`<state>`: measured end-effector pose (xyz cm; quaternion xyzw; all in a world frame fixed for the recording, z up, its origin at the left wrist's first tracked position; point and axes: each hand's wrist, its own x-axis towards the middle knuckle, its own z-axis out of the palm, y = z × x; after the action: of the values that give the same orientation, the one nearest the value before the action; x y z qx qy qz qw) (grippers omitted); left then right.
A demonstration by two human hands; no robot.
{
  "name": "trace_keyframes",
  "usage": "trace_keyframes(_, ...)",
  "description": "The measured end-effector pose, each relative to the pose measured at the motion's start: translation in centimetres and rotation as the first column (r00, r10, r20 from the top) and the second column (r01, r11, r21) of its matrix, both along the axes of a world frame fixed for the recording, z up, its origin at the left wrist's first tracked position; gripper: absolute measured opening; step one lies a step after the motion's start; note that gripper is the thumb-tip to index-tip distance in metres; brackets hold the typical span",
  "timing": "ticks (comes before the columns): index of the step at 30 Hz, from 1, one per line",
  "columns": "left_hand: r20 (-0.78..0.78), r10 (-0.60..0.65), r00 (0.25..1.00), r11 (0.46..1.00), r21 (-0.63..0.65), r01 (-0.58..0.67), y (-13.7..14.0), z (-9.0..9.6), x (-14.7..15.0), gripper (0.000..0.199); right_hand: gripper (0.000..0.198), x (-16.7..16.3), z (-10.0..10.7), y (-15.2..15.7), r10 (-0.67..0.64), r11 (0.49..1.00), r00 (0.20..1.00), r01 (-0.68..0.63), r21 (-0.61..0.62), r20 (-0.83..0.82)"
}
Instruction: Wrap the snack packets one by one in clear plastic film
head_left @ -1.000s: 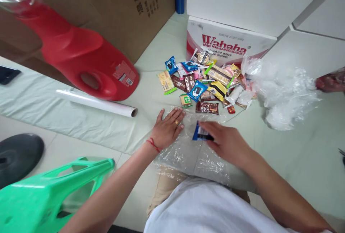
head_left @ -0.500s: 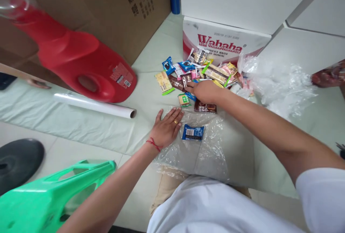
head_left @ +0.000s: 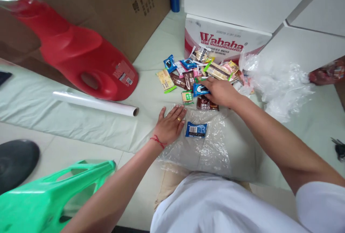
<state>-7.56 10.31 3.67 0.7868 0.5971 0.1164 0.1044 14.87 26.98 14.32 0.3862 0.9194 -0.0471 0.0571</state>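
Note:
My left hand lies flat with its fingers spread, pressing the left side of a clear plastic bag. On the bag rests a blue snack packet with a white label, just right of that hand. Farther off, my right hand is at the near side of a heap of wrapped snacks. Its fingers and thumb close on the right end of another blue snack packet. Close by are a brown cocoa packet, a green-and-clear biscuit packet and a yellow cracker packet.
A Wahaha carton stands behind the snacks, and crumpled clear plastic lies to their right. Leftward are a big red jug, a white roll and a brown cardboard box. A green stool stands at lower left.
My right hand has shifted right and slightly back from the brown packets, and its fingers have closed on a blue packet now more exposed. My left hand stays flat on the bag.

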Motion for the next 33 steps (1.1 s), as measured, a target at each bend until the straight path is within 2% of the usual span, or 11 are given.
trace_keyframes(3, 0.016, -0.007, 1.000, 1.000, 0.009, 0.007, 0.0, -0.2, 0.0, 0.053, 0.055, 0.9, 0.7, -4.2, -0.100, 0.987, 0.988, 0.083, -0.136, -0.121)
trace_keyframes(6, 0.031, -0.006, 1.000, 1.000, 0.016, 0.005, 0.0, -0.3, -0.1, 0.053, 0.053, 0.8, 0.2, -9.5, -0.095, 0.946, 0.990, 0.058, -0.318, -0.102)
trace_keyframes(9, 0.036, 0.000, 0.999, 1.000, 0.024, -0.001, 0.0, -0.3, -0.1, 0.053, 0.048, -0.5, -0.8, -13.5, -0.110, 0.939, 0.992, 0.124, -0.322, 0.062)
trace_keyframes(11, 0.036, 0.001, 0.999, 1.000, 0.026, -0.002, -0.1, -0.2, -0.1, 0.053, 0.048, -1.3, -1.1, -14.8, -0.116, 0.945, 0.980, 0.159, -0.286, 0.163)
trace_keyframes(16, 0.034, -0.002, 0.999, 1.000, 0.026, 0.001, -0.1, -0.2, 0.0, 0.054, 0.063, -2.0, -0.5, -15.0, -0.106, 0.975, 0.986, 0.129, -0.183, 0.128)
trace_keyframes(21, 0.027, 0.001, 1.000, 1.000, 0.015, -0.001, -0.1, -0.3, 0.0, 0.053, 0.032, -2.2, -1.2, -14.6, 0.007, 0.992, 0.995, 0.005, -0.126, 0.095)
trace_keyframes(27, 0.034, -0.009, 0.999, 1.000, 0.015, 0.008, -0.1, -0.4, -0.1, 0.054, 0.036, -0.9, -3.0, -14.3, -0.019, 0.995, 1.000, 0.020, -0.099, 0.014)
trace_keyframes(33, 0.028, -0.001, 1.000, 1.000, 0.026, 0.000, -0.1, -0.5, -0.1, 0.054, 0.046, 0.1, -1.7, -15.2, -0.091, 0.992, 0.989, 0.079, -0.099, -0.116)
